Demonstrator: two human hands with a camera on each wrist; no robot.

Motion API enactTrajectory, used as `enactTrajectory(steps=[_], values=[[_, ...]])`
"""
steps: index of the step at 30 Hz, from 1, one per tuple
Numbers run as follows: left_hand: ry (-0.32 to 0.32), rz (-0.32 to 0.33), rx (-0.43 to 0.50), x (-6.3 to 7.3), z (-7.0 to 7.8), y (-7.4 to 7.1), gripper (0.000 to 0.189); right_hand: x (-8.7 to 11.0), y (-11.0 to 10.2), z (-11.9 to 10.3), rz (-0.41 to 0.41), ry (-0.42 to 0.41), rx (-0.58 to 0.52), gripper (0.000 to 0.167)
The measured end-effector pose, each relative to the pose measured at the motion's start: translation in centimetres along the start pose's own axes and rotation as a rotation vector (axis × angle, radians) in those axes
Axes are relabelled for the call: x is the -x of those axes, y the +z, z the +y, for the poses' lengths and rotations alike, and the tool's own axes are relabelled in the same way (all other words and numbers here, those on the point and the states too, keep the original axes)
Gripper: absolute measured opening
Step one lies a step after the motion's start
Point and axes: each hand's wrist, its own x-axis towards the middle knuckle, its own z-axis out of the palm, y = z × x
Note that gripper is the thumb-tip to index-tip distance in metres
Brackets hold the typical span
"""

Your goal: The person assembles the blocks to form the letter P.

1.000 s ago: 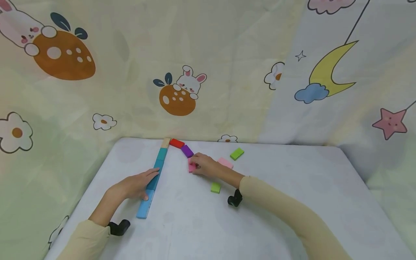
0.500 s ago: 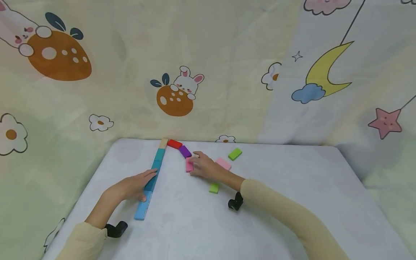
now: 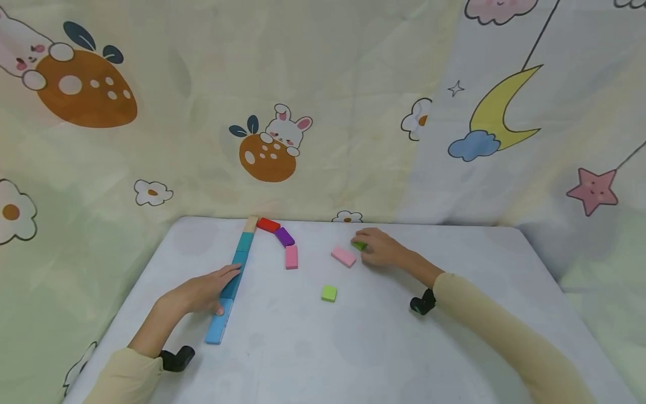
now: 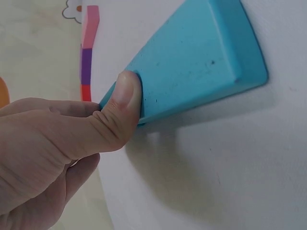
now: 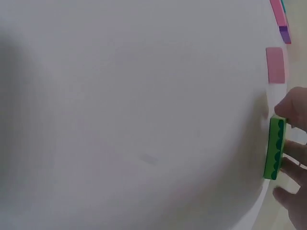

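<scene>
My left hand (image 3: 194, 294) rests along a straight row of blocks, fingers extended on a darker blue block (image 3: 231, 287). Its thumb presses the light blue block (image 4: 187, 62) at the near end. At the right, my right hand (image 3: 382, 247) pinches a green block (image 5: 274, 151) between thumb and fingers; the head view shows only part of that block. Just left of this hand lies a loose pink block (image 3: 343, 257). A bent line of a red block (image 3: 268, 225), a purple block (image 3: 285, 236) and a pink block (image 3: 291, 257) runs from the row's far end.
A teal block (image 3: 245, 242) and a tan block (image 3: 250, 224) form the row's far end. One small lime green block (image 3: 329, 293) lies near the middle of the white table (image 3: 313, 359). Behind the table hangs a printed cloth (image 3: 353, 112).
My right hand has let go of the pink block in the bent line, moved right and taken hold of the green block at the back. The left hand stays on the row.
</scene>
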Motion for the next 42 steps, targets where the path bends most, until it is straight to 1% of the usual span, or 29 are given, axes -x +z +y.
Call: enactTrajectory(steps=[5,10,13,15,18,20,21,22,24,26,29,31,33,35,37,39,42], values=[[-0.002,0.007,-0.007,0.1,-0.1,0.1,0.097,0.6,-0.4,1.4,-0.011,-0.066,0.051,0.045],[0.0,0.012,0.006,0.1,-0.1,0.2,0.098,1.1,-0.8,1.7,-0.033,-0.096,0.079,0.046],[0.0,0.013,0.01,0.1,0.0,0.2,0.097,1.4,-1.3,1.6,-0.042,-0.098,0.06,0.043],[0.002,0.01,0.011,0.1,0.0,0.2,0.097,1.5,-1.6,1.7,-0.075,-0.094,0.047,0.046],[0.009,0.008,0.009,0.0,0.0,0.1,0.097,1.6,-1.9,1.9,-0.185,-0.056,0.003,0.061],[0.016,0.01,0.005,0.0,-0.1,0.0,0.097,1.6,-2.0,2.2,-0.246,-0.035,-0.035,0.066],[0.018,0.012,0.005,0.0,-0.1,0.0,0.097,1.6,-2.1,2.2,-0.261,-0.032,-0.056,0.066],[0.017,0.014,0.008,0.0,-0.1,0.0,0.097,1.5,-2.1,2.3,-0.264,-0.028,-0.07,0.066],[0.015,0.017,0.016,0.0,-0.1,0.0,0.096,1.5,-2.0,2.1,-0.211,-0.045,-0.099,0.06],[0.018,0.013,0.025,0.1,0.0,0.0,0.096,1.4,-1.8,1.3,-0.126,-0.076,-0.139,0.053],[0.022,0.0,0.043,0.3,0.0,0.1,0.095,1.3,-1.0,-1.3,-0.002,-0.148,-0.177,0.045],[0.024,-0.005,0.046,0.4,-0.1,0.0,0.094,1.2,-0.3,-4.0,0.025,-0.2,-0.174,0.042],[0.024,-0.003,0.046,0.5,-0.2,-0.1,0.094,0.9,0.5,-6.7,0.01,-0.237,-0.153,0.042],[0.025,-0.001,0.046,0.6,-0.2,-0.2,0.093,0.5,1.4,-9.2,-0.028,-0.245,-0.129,0.046],[0.035,0.002,0.036,0.6,-0.2,-0.3,0.093,0.1,2.2,-11.1,-0.066,-0.226,-0.123,0.048],[0.04,0.0,0.034,0.5,-0.2,-0.2,0.093,-0.5,3.0,-12.4,-0.084,-0.202,-0.094,0.051],[0.041,-0.008,0.032,0.3,-0.1,-0.2,0.093,-1.2,4.0,-13.4,-0.098,-0.175,-0.034,0.049]])
